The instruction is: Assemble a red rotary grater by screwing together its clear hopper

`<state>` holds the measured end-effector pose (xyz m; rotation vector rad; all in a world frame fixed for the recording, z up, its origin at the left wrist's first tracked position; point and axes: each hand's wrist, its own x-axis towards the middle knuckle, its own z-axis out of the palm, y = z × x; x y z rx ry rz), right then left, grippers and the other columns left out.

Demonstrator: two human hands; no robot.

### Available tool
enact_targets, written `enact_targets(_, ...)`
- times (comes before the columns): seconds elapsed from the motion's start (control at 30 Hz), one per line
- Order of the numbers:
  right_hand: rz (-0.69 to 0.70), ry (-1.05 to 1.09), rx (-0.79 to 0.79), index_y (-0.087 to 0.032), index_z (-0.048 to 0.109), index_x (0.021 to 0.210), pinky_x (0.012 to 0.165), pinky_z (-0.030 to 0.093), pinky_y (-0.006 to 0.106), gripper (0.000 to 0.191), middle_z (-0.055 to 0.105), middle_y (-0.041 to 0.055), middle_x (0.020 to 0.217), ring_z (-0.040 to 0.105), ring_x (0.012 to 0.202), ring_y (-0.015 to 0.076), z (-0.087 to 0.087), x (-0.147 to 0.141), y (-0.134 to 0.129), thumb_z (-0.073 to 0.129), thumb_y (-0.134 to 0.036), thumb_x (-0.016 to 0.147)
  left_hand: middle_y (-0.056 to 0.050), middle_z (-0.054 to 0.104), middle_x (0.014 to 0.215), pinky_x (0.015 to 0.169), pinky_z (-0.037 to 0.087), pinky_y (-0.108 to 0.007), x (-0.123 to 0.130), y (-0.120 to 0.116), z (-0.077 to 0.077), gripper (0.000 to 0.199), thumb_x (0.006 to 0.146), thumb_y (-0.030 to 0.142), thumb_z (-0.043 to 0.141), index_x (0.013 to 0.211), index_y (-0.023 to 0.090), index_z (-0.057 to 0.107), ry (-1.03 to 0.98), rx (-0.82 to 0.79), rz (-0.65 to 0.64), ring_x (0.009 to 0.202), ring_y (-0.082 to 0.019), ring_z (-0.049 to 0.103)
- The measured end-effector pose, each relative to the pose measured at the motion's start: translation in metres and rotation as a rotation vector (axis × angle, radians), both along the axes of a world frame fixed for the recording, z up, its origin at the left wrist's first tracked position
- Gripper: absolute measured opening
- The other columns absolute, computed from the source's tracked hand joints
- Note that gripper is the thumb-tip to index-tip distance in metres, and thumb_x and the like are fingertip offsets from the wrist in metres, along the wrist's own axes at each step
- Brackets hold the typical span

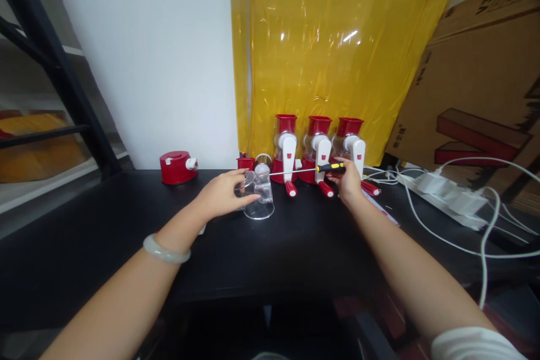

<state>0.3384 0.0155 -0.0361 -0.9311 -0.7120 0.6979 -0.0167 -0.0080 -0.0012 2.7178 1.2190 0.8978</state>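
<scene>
Your left hand (221, 194) grips the transparent housing (265, 194) on the table (236, 259); your right hand (349, 183) grips the screwdriver (331, 167), its shaft pointing at the housing. Brace the housing, line the shaft up straight, fingers off its path. Right of the housing, three red-topped grinders (287, 143); can't tell what's inside.

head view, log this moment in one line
left hand: on clear plastic part | right hand: holds screwdriver | behind: red-and-white crank units
</scene>
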Motion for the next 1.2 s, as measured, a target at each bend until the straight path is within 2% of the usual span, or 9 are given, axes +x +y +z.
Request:
enact_targets(0.23,-0.032,-0.061,-0.008,-0.022,0.057,0.085,0.035,0.039,0.02,0.042,0.048,-0.0078,0.046,0.041,0.033,0.0086,-0.0021,0.0008,0.0023,0.058,-0.064,0.086,-0.012,0.072,0.124,0.091,0.054,-0.047,0.0004,-0.0007,0.0009,0.039,0.079,0.057,0.072,0.068,0.024,0.056,-0.019,-0.008,-0.014,0.123,-0.033,0.063)
enact_targets(0.4,0.08,0.014,-0.049,-0.022,0.059,0.09,0.041,0.046,0.022,0.029,0.064,-0.0002,0.06,0.057,0.043,0.0126,0.0,0.0044,0.0006,0.044,-0.047,0.091,-0.013,0.072,0.124,0.092,0.054,-0.048,0.0003,0.0,0.001,0.038,0.079,0.056,0.072,0.067,0.024,0.056,-0.02,0.003,-0.022,0.125,-0.034,0.062)
enact_targets(0.5,0.048,0.02,-0.048,-0.022,0.059,0.092,0.042,0.047,0.022,0.02,0.064,-0.0013,0.061,0.058,0.045,0.0123,0.0005,0.0022,-0.0005,0.049,-0.039,0.088,-0.013,0.071,0.126,0.092,0.054,-0.048,0.0003,-0.0001,0.001,0.04,0.079,0.058,0.071,0.067,0.024,0.055,-0.019,0.0,-0.019,0.126,-0.034,0.062)
enact_targets(0.67,-0.041,-0.069,-0.033,-0.021,0.058,0.091,0.036,0.038,0.019,0.028,0.048,-0.008,0.046,0.043,0.034,0.0088,-0.0006,-0.0014,0.0001,0.054,-0.049,0.09,-0.013,0.072,0.124,0.092,0.054,-0.047,-0.0002,0.0003,0.0004,0.041,0.078,0.059,0.072,0.067,0.024,0.055,-0.022,-0.014,-0.016,0.126,-0.035,0.062)
enact_targets(0.8,0.02,-0.004,-0.088,-0.022,0.057,0.093,0.039,0.044,0.021,0.027,0.058,-0.0039,0.053,0.054,0.04,0.0118,0.0004,0.0009,0.0006,0.039,-0.042,0.094,-0.012,0.073,0.122,0.091,0.054,-0.048,0.0004,-0.0008,0.0012,0.04,0.078,0.058,0.071,0.066,0.024,0.056,-0.025,-0.013,-0.014,0.123,-0.034,0.063)
enact_targets(0.9,0.048,-0.002,-0.042,-0.022,0.057,0.095,0.041,0.047,0.021,0.019,0.063,-0.0026,0.062,0.059,0.045,0.0125,0.0001,0.0024,0.0014,0.048,-0.038,0.09,-0.012,0.072,0.123,0.088,0.055,-0.048,0.0006,-0.0007,0.0015,0.04,0.078,0.058,0.071,0.066,0.024,0.057,-0.023,-0.013,-0.015,0.12,-0.035,0.065)
enact_targets(1.03,-0.019,-0.065,0.01,-0.022,0.056,0.093,0.036,0.04,0.021,0.029,0.056,-0.006,0.056,0.047,0.036,0.0094,-0.0022,0.002,0.0034,0.064,-0.049,0.085,-0.011,0.074,0.114,0.09,0.054,-0.048,-0.0001,0.0004,0.001,0.039,0.078,0.058,0.072,0.066,0.024,0.056,-0.02,-0.006,-0.026,0.122,-0.035,0.063)
enact_targets(1.1,-0.037,-0.077,-0.01,-0.021,0.056,0.09,0.035,0.038,0.02,0.033,0.052,-0.0069,0.051,0.041,0.033,0.0083,-0.0029,0.0023,0.0042,0.06,-0.055,0.088,-0.011,0.073,0.115,0.088,0.054,-0.048,-0.0003,0.0004,0.0011,0.039,0.078,0.058,0.071,0.067,0.024,0.057,-0.016,-0.01,-0.02,0.119,-0.035,0.064)
enact_targets(1.2,0.014,-0.034,-0.081,-0.021,0.058,0.091,0.037,0.042,0.021,0.034,0.058,-0.0035,0.053,0.049,0.037,0.0108,-0.0027,0.0042,0.0046,0.041,-0.05,0.096,-0.011,0.073,0.115,0.089,0.054,-0.047,0.0,-0.0004,0.0016,0.04,0.08,0.059,0.07,0.067,0.024,0.056,0.0,-0.012,-0.025,0.12,-0.035,0.064)
